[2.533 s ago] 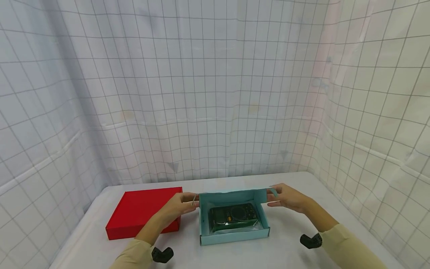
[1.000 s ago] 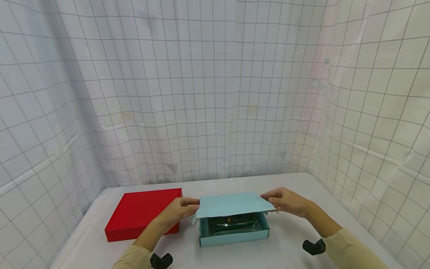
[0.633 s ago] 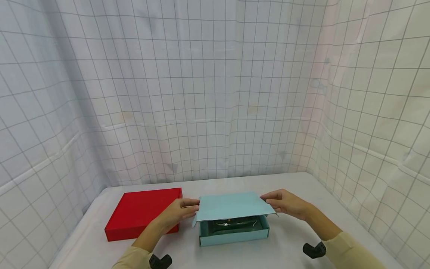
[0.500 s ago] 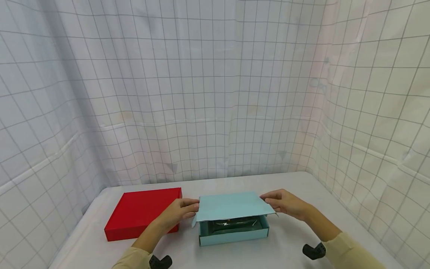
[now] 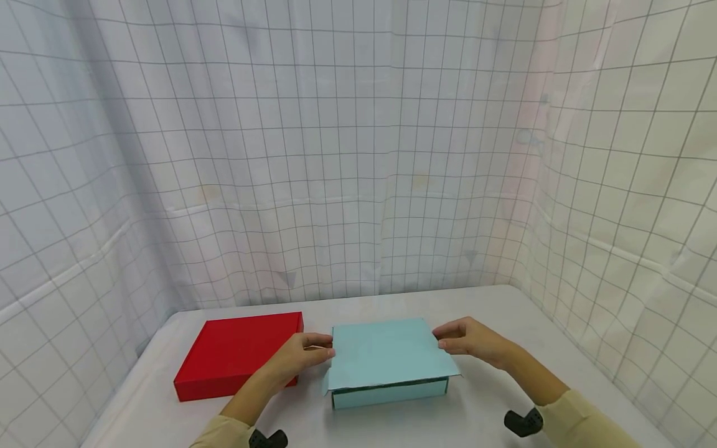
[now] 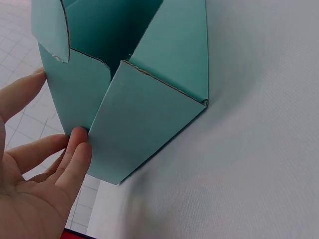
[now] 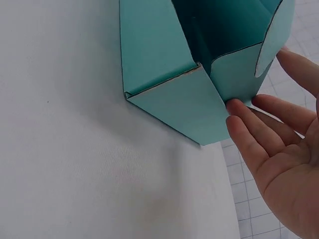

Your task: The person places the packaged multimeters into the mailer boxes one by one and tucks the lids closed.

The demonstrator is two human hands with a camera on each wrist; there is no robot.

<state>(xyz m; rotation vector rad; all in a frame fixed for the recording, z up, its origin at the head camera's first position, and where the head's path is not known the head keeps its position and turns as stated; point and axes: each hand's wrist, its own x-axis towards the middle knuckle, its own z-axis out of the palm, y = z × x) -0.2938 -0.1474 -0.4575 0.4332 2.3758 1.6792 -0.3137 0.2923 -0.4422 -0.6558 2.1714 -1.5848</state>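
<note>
A light-blue cardboard box [image 5: 386, 354] sits on the white table, its hinged lid tilted low over the tray and the front edge slightly raised. At the box's left side, my left hand [image 5: 305, 350] has its fingertips against the side wall and tucked flap. My right hand [image 5: 470, 339] touches the opposite side in the same way. In the left wrist view, the left fingers [image 6: 77, 154] rest on the side panel, below the lid's hanging flap [image 6: 50, 30]. The right fingers [image 7: 244, 124] lie along the matching panel in the right wrist view. The box's contents are hidden under the lid.
A closed red box [image 5: 241, 351] lies to the left, close to my left hand and forearm. White gridded curtains [image 5: 358, 186] hang around the back and sides of the table [image 5: 487, 398].
The lid has swung down and forward from standing upright, covering the dark green multimeter that showed in the tray. Both hands stay at the box's sides, shifting only slightly.
</note>
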